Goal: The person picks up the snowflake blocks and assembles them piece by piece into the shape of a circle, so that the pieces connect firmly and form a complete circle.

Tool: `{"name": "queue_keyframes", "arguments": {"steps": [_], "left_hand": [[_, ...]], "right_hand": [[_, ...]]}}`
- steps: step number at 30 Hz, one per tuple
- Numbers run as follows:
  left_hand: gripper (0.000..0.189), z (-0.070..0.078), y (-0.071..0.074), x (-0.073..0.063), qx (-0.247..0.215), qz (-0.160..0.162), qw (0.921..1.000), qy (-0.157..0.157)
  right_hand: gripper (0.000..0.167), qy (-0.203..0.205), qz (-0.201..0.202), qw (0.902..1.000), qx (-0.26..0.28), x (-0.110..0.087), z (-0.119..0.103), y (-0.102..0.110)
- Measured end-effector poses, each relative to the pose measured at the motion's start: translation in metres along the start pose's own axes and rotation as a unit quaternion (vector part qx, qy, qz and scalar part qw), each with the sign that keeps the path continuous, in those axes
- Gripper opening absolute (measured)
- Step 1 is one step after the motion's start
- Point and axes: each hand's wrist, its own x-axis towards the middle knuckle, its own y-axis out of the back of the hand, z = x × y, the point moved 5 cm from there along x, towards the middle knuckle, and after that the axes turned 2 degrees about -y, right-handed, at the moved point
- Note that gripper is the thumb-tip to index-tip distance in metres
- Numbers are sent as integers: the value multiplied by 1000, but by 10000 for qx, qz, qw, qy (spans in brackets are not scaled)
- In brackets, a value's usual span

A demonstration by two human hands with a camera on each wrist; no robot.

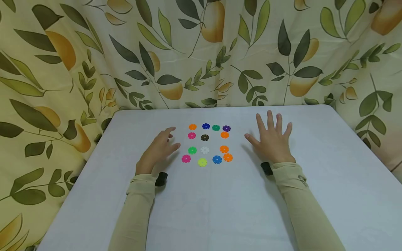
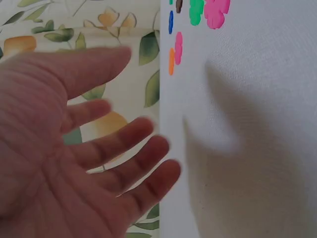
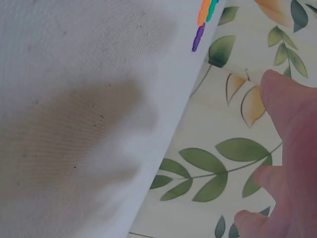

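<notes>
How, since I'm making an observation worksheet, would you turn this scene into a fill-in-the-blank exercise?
1. On the white table lie ____ orange slotted discs.
2. The purple slotted disc lies nearer the person's ____ hand.
3. In the row nearest the person, the lime-yellow disc sits between a pink disc and a ____ one.
4. The left hand and right hand hold ____.

Missing words: four; right; blue; nothing.
</notes>
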Motion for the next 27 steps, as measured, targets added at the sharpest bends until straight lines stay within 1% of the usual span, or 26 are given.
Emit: {"name": "queue_keyframes", "arguments": {"steps": [2,4,6,9,13,15,17,23,27], "left_hand": [[70,-2,-6,-1,-142,-341,9992,133],[64,-3,-12,-1,-191,-593,9979,182],[57,-3,-18,-2,-199,-799,9965,127],[45,0,-24,-1,-232,-1031,9944,-91],[35,6,-29,-2,-6,-1324,9907,-299],[32,9,-30,-4,188,-1377,9897,-351],[30,10,-31,-4,333,-1374,9894,-339],[29,10,-34,-4,487,-1300,9900,-270],[28,10,-35,-3,556,-1280,9898,-296]], "right_hand": [[88,19,-30,10000,16,0,-1,-1],[88,13,-93,10000,31,0,-1,-2],[87,8,-138,9999,32,1,-1,-2],[87,-9,-189,9998,61,1,-1,-2],[87,-8,-230,9997,107,1,-1,-1],[86,0,-245,9996,131,1,0,-1],[86,32,-250,9996,150,1,1,-2],[85,37,-338,9992,203,3,2,-4],[85,36,-416,9989,197,3,3,-6]]}}
